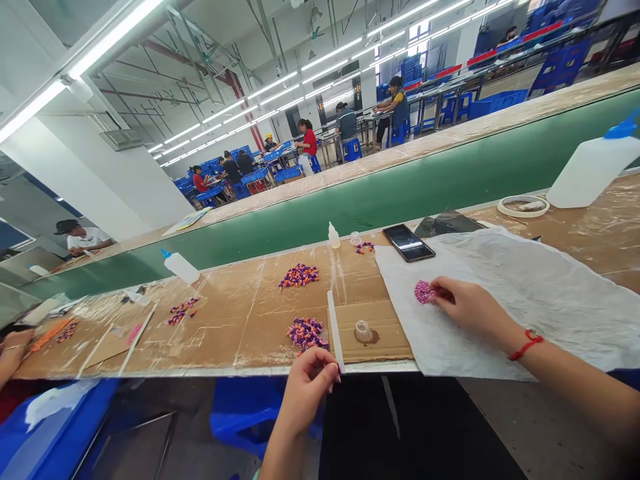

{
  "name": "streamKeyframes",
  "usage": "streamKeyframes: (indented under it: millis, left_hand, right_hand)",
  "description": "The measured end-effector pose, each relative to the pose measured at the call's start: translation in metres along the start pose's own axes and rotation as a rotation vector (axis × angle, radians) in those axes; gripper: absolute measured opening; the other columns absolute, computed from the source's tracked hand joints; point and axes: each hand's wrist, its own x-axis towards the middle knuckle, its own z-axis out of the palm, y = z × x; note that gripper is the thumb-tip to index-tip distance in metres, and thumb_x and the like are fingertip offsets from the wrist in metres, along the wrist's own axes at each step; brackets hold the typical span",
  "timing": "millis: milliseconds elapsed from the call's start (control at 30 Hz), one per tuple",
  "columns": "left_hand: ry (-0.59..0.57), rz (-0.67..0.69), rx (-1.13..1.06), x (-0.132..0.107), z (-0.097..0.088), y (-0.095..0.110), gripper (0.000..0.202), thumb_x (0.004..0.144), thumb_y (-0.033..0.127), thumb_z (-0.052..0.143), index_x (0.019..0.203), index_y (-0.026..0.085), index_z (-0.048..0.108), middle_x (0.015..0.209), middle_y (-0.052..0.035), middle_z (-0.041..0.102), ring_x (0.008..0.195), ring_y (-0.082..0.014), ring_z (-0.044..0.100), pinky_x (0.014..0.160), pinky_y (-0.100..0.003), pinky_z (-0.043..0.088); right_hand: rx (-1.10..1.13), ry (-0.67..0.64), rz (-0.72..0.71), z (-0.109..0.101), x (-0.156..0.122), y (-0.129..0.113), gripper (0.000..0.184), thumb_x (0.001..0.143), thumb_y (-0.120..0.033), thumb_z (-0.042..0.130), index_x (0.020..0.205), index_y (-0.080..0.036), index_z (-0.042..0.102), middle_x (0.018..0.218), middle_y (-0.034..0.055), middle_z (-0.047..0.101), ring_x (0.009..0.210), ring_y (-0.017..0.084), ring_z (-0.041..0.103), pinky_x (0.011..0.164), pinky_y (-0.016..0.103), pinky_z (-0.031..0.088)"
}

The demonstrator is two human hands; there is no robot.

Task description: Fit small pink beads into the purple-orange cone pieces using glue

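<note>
My left hand point(309, 385) is at the table's front edge, thumb and forefinger pinched on a small dark purple piece point(339, 368) that barely shows. Just beyond it lies a pile of small purple and orange pieces point(305, 332), with a similar pile point(299, 275) farther back. My right hand point(465, 305), a red string around its wrist, reaches over a white cloth point(480, 340). Its closed fingertips touch a cluster of tiny pink beads point(423, 292); whatever is between them is hidden. Between the hands are a white strip point(335, 330) and a small clear cap point(363, 331) on cardboard point(395, 333).
A phone point(409, 243), a small glue bottle point(334, 236) and a tape roll point(523, 206) sit toward the back. Larger bottles with blue tips stand left point(181, 267) and right point(595, 170). A green conveyor belt point(280, 225) runs behind. A co-worker's hand point(15, 348) shows far left.
</note>
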Motion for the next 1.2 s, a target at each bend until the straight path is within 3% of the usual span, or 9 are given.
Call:
streamKeyframes:
  millis: [167, 300, 367, 467, 633, 767, 900, 1200]
  left_hand:
    - [-0.010, -0.030, 0.016, -0.002, 0.005, 0.010, 0.056, 0.070, 0.070, 0.077, 0.076, 0.016, 0.060, 0.062, 0.0016, 0.055, 0.053, -0.0084, 0.040, 0.052, -0.022, 0.031]
    - [-0.011, -0.026, 0.025, 0.000, 0.008, 0.013, 0.055, 0.070, 0.068, 0.077, 0.076, 0.016, 0.062, 0.062, 0.0011, 0.056, 0.052, -0.0082, 0.041, 0.052, -0.022, 0.032]
    - [-0.014, -0.028, 0.039, 0.001, 0.011, 0.015, 0.055, 0.069, 0.068, 0.079, 0.076, 0.016, 0.062, 0.062, 0.0006, 0.057, 0.052, -0.0082, 0.042, 0.052, -0.022, 0.033]
    - [-0.012, -0.008, 0.072, 0.003, 0.016, 0.020, 0.053, 0.068, 0.066, 0.081, 0.074, 0.015, 0.065, 0.061, 0.0001, 0.059, 0.051, -0.0084, 0.044, 0.051, -0.021, 0.035]
    - [-0.064, 0.100, 0.107, 0.018, 0.037, 0.033, 0.042, 0.074, 0.056, 0.080, 0.076, 0.015, 0.073, 0.062, -0.0028, 0.065, 0.051, -0.0098, 0.050, 0.051, -0.021, 0.040]
    - [-0.145, 0.184, 0.113, 0.033, 0.074, 0.049, 0.032, 0.077, 0.047, 0.079, 0.080, 0.015, 0.077, 0.063, -0.0043, 0.068, 0.051, -0.0107, 0.053, 0.049, -0.022, 0.042]
    - [-0.111, 0.275, 0.110, 0.048, 0.106, 0.059, 0.025, 0.079, 0.040, 0.076, 0.079, 0.015, 0.077, 0.065, -0.0040, 0.069, 0.055, -0.0116, 0.056, 0.053, -0.023, 0.045]
    - [-0.040, 0.255, -0.048, 0.046, 0.121, 0.055, 0.027, 0.078, 0.042, 0.078, 0.080, 0.015, 0.073, 0.061, -0.0003, 0.064, 0.052, -0.0094, 0.053, 0.054, -0.023, 0.046]
  right_hand:
    - [0.158, 0.021, 0.060, 0.002, -0.001, 0.003, 0.014, 0.078, -0.035, 0.060, 0.084, -0.022, 0.061, 0.084, 0.0140, 0.075, 0.076, 0.033, 0.071, 0.070, 0.045, 0.050]
    - [0.254, 0.047, 0.158, -0.001, -0.001, -0.001, 0.027, 0.071, -0.041, 0.065, 0.089, -0.022, 0.062, 0.082, 0.0094, 0.074, 0.079, 0.030, 0.070, 0.077, 0.044, 0.051]
    - [0.397, 0.071, 0.247, -0.007, -0.002, -0.010, 0.030, 0.065, -0.038, 0.071, 0.088, -0.021, 0.061, 0.073, 0.0052, 0.071, 0.073, 0.025, 0.067, 0.074, 0.039, 0.049]
    - [0.823, 0.055, 0.437, -0.017, -0.004, -0.027, 0.043, 0.053, -0.030, 0.082, 0.087, -0.020, 0.058, 0.060, -0.0013, 0.065, 0.060, 0.016, 0.057, 0.062, 0.030, 0.043]
    - [1.079, 0.024, 0.531, -0.018, -0.009, -0.050, 0.057, 0.051, -0.042, 0.086, 0.093, -0.019, 0.055, 0.076, -0.0005, 0.067, 0.064, 0.010, 0.055, 0.060, 0.024, 0.042]
    - [1.224, 0.008, 0.508, -0.019, -0.023, -0.077, 0.060, 0.052, -0.039, 0.089, 0.097, -0.020, 0.054, 0.073, -0.0050, 0.061, 0.061, 0.008, 0.050, 0.058, 0.024, 0.038]
    - [1.307, 0.025, 0.388, -0.022, -0.036, -0.107, 0.057, 0.059, -0.038, 0.090, 0.100, -0.021, 0.054, 0.067, -0.0068, 0.059, 0.061, 0.010, 0.050, 0.059, 0.026, 0.038]
    - [1.223, 0.138, 0.183, -0.017, -0.050, -0.132, 0.052, 0.069, -0.042, 0.088, 0.102, -0.024, 0.052, 0.065, -0.0077, 0.060, 0.062, 0.013, 0.058, 0.064, 0.030, 0.047]
